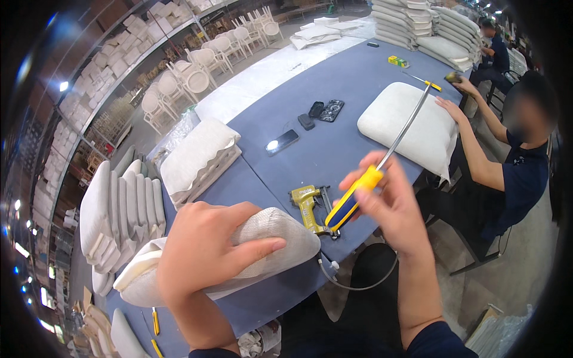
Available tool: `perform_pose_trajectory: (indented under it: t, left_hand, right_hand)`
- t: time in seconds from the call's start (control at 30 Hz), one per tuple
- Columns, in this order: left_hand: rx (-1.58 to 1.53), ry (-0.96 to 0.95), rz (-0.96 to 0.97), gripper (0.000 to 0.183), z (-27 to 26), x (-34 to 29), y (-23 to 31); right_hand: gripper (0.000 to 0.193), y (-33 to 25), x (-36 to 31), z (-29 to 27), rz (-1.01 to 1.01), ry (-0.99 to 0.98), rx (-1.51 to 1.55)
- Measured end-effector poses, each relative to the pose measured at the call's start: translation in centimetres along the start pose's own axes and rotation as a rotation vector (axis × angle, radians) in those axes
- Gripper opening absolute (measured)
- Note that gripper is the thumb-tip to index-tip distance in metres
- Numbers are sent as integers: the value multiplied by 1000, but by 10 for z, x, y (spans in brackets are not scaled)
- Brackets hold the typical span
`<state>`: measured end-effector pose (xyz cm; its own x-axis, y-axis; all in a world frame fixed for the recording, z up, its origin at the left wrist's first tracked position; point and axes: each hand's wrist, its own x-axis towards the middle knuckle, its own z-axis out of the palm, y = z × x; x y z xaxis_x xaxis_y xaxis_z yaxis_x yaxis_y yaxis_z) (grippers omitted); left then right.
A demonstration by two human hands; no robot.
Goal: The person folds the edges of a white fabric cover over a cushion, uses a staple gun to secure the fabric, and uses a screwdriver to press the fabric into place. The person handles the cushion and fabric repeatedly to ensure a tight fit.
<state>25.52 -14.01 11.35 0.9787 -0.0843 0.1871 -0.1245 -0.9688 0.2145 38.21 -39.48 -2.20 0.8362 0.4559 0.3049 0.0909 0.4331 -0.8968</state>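
My left hand (206, 247) is wrapped over a light grey upholstered seat cushion (298, 238), thumb across its fabric. The cushion is tilted at the near edge of the blue-grey table (250, 185), and a pale inner layer shows at its left end. My right hand (397, 209) grips a long screwdriver (407, 126) by its yellow and dark blue handle. Its metal shaft points up and away, apart from my cushion. A yellow staple gun (307, 204) lies just beyond the cushion, below and left of the screwdriver handle.
Grey covers stack at left (122, 209), beside a folded pale pile (200, 158). A phone (282, 143) and small black items lie mid-table. At right, a co-worker (501, 149) touches another cushion (409, 122) and holds a tool. A hose (358, 289) loops off the near edge.
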Motion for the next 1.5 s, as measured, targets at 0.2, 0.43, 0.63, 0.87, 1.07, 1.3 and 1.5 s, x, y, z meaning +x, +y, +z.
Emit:
perform_pose_trajectory:
  t: [0.2,0.43,0.63,0.87,1.07,1.3,1.5]
  left_hand:
    - [-13,-4,-42,49,-5,-14,16]
    - [4,65,25,50,0,-23,12]
    - [5,67,56,52,3,-29,12]
    - [-18,91,112,55,11,-33,10]
    - [1,117,112,57,7,-40,3]
    - [25,160,139,58,9,-36,2]
    - [-32,110,102,57,10,-21,7]
  right_hand:
    - [37,-71,25,51,-484,74,116]
    - [33,-90,12,88,-463,-82,-364]
    - [36,-90,-2,109,-375,-209,-531]
    - [32,-79,-13,108,-626,6,-285]
    - [31,-58,-3,76,-322,29,-372]
    - [57,81,22,-17,129,206,-1071]
    - [61,199,13,-94,180,234,-1286]
